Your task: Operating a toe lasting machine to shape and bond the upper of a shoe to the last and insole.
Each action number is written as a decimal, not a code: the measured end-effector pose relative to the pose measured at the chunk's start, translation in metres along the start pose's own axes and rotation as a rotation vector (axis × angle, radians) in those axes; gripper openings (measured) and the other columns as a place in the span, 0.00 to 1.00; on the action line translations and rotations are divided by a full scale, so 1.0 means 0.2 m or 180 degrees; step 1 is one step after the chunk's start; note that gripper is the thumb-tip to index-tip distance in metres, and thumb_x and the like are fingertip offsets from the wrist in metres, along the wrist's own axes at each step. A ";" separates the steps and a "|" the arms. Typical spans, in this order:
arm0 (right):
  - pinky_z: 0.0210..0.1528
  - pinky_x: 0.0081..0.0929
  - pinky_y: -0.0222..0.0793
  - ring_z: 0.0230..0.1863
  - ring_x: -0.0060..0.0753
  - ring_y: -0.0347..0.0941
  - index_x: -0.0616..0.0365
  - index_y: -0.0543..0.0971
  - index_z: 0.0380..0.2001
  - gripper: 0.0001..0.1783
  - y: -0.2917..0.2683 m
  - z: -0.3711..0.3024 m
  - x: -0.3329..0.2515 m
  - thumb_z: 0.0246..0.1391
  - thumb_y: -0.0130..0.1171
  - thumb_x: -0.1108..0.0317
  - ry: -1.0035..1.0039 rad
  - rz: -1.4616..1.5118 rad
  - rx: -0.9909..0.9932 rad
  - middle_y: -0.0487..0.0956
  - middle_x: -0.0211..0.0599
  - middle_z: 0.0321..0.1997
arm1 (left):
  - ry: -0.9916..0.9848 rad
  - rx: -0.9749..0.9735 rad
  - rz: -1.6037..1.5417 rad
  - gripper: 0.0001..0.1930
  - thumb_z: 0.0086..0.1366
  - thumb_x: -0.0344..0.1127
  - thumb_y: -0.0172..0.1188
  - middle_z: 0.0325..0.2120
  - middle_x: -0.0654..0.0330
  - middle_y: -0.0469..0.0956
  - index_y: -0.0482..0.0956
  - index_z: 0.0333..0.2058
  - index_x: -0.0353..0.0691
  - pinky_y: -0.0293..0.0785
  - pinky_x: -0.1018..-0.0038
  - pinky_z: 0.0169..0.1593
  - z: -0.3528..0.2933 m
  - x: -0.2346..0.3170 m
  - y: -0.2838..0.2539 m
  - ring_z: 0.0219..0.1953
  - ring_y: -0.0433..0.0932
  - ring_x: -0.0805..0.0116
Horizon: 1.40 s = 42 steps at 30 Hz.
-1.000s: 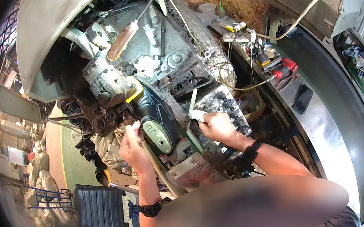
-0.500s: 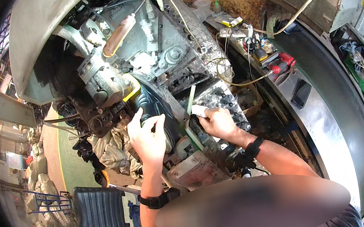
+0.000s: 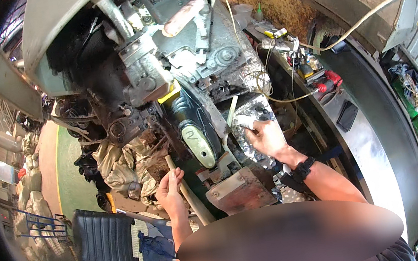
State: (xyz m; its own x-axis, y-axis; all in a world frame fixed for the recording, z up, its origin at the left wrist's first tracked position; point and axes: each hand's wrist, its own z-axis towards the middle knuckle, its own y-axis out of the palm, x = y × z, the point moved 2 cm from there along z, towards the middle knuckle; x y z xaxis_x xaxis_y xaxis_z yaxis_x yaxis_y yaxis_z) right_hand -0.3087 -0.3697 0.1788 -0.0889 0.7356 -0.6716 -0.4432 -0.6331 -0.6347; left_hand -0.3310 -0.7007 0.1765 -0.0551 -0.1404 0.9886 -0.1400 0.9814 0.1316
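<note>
My left hand is closed with its fingertips pinched, beside the upper end of a long beige bar. Whether it grips the bar or something small is unclear. In the machine sits a black shoe upper with a pale yellow-green sole face turned up, just beyond and right of that hand. My right hand is curled over a worn metal plate. Something white, perhaps cloth or a finger cover, shows at its fingertips. A pale green strip stands just left of it.
At the right, a metal bench carries a dark phone-like slab and a red tool on a yellowish hose. A black chair with dark blue cloth stands left. Pale bundles lie below the machine.
My left hand has moved down, away from the shoe, uncovering its sole face. My right hand stays near the metal plate. The view has shifted, so the machine appears farther right.
</note>
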 end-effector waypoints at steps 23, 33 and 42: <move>0.48 0.50 0.74 0.44 0.71 0.75 0.77 0.66 0.57 0.37 0.31 -0.03 -0.74 0.56 0.69 0.60 -0.0718 -0.0466 0.0185 0.75 0.70 0.45 | -0.0220 -0.0269 -0.0603 0.13 0.75 0.36 0.58 0.41 0.56 0.84 0.81 0.49 0.33 0.79 0.72 0.50 0.17 0.00 -0.16 0.44 0.84 0.65; 0.54 0.39 0.79 0.50 0.41 0.82 0.63 0.75 0.58 0.22 -0.35 -0.29 -0.66 0.63 0.62 0.67 0.2448 0.4581 -0.0529 0.84 0.44 0.49 | -0.0535 -0.1572 -0.2876 0.36 0.66 0.41 0.61 0.62 0.49 0.72 0.60 0.68 0.31 0.60 0.60 0.70 0.01 0.18 0.22 0.64 0.71 0.54; 0.60 0.36 0.76 0.53 0.37 0.82 0.59 0.78 0.60 0.29 -0.69 -1.13 -0.12 0.68 0.55 0.47 0.2992 0.4979 -0.0106 0.83 0.44 0.56 | -0.0344 -0.3441 -0.2115 0.39 0.68 0.52 0.61 0.67 0.41 0.66 0.61 0.68 0.33 0.61 0.49 0.71 -0.78 0.47 0.92 0.69 0.65 0.42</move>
State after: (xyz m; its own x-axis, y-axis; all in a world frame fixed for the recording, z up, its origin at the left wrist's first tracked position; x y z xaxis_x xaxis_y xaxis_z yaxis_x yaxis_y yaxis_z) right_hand -0.0445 -0.3542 0.1969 0.1220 -0.8274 -0.5482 -0.4379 -0.5405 0.7184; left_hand -0.2072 -0.5135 0.3056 -0.3712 -0.6039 0.7054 0.6994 0.3178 0.6401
